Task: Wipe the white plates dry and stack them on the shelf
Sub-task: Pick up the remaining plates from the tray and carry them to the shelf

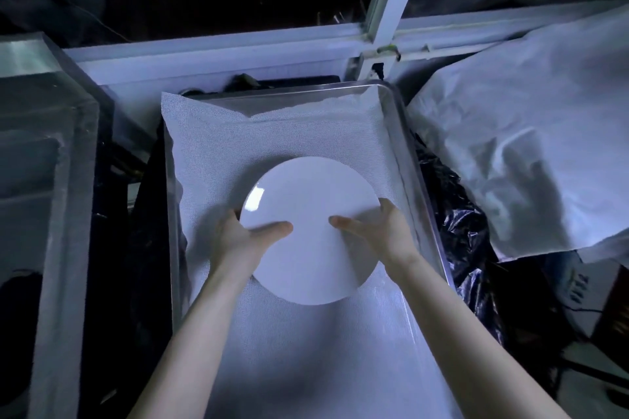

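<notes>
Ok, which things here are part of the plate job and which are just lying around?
Job: white plate, held at its edge by left hand and right hand; mesh-lined metal tray beneath it.
Lying about: crumpled white sheet; black plastic; grey box at left.

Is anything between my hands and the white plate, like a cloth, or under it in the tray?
Nothing visible. The left hand and right hand grip the white plate bare, thumbs on top. Only the mesh liner of the metal tray shows around it; beneath the plate is hidden.
</notes>
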